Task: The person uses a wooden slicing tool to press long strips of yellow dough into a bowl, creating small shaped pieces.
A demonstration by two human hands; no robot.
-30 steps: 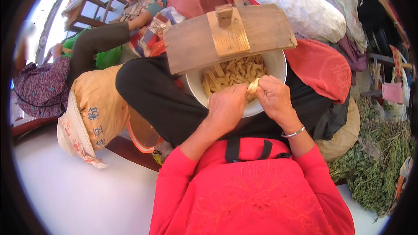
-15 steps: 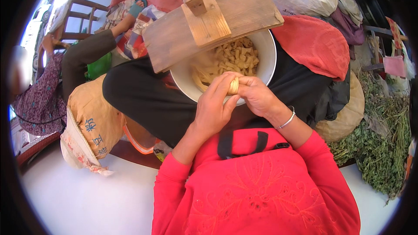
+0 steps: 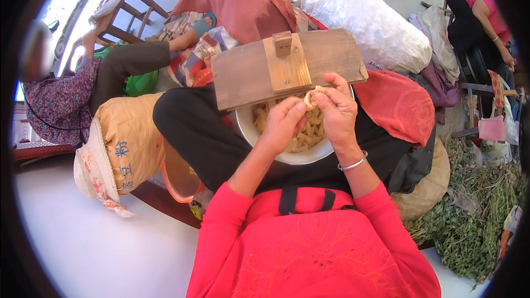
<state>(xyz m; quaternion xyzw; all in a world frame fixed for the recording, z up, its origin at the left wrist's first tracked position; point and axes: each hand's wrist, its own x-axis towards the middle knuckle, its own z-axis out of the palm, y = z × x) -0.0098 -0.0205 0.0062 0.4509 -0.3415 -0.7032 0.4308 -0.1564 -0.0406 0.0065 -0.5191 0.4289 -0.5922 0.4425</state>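
Note:
My right hand (image 3: 338,115) pinches a pale yellow twisted strip (image 3: 312,99), which looks soft and folded into a loop. The fingers of my left hand (image 3: 282,126) are curled and pressed together at the strip's left side, partly hiding what they grip. Both hands are raised over a white-rimmed metal basin (image 3: 302,158) between my legs. Inside it lies a heap of similar pale yellow pieces (image 3: 309,138). A wooden board (image 3: 237,80) with a cross-piece and a raised block rests across the basin's far side, covering part of it.
A red cloth (image 3: 395,107) lies over my right knee. Beyond are a white sack (image 3: 364,25) and a dark red cloth (image 3: 234,3). A tan sack (image 3: 130,138) stands left, cut greenery (image 3: 469,221) right. One person (image 3: 61,99) sits at left, another (image 3: 480,11) at far right.
Both hands have moved up and apart from being clasped together. The yellow piece, wrapped tight earlier, now shows a looser loop at the right fingertips. The view has shifted, showing a person at far right.

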